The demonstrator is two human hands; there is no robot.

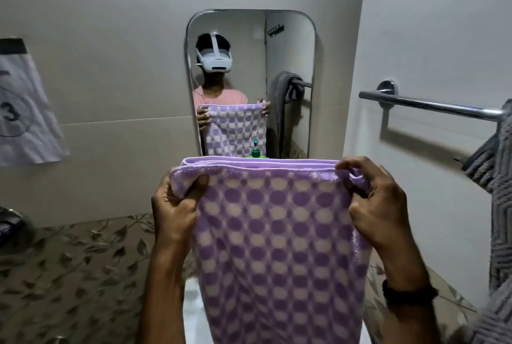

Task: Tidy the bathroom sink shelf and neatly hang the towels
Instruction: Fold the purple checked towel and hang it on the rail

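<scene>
The purple dotted towel (277, 246) is hanging folded before the mirror (250, 39), its top corners being pinched by the left hand (177, 205) and right hand (374, 205), fingers curled around the layered edge.

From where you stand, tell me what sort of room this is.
Most likely a bathroom: a wall mirror, a chrome towel rail carrying a grey towel, and a green pump bottle.

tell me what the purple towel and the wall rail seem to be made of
Purple towel: looks like soft terry cloth, possibly cotton, with a matte finish; fuzzy pile shows along its folded top edge. Wall rail: polished metal, probably chromed; bright streaks of reflection run along the bar.
</scene>
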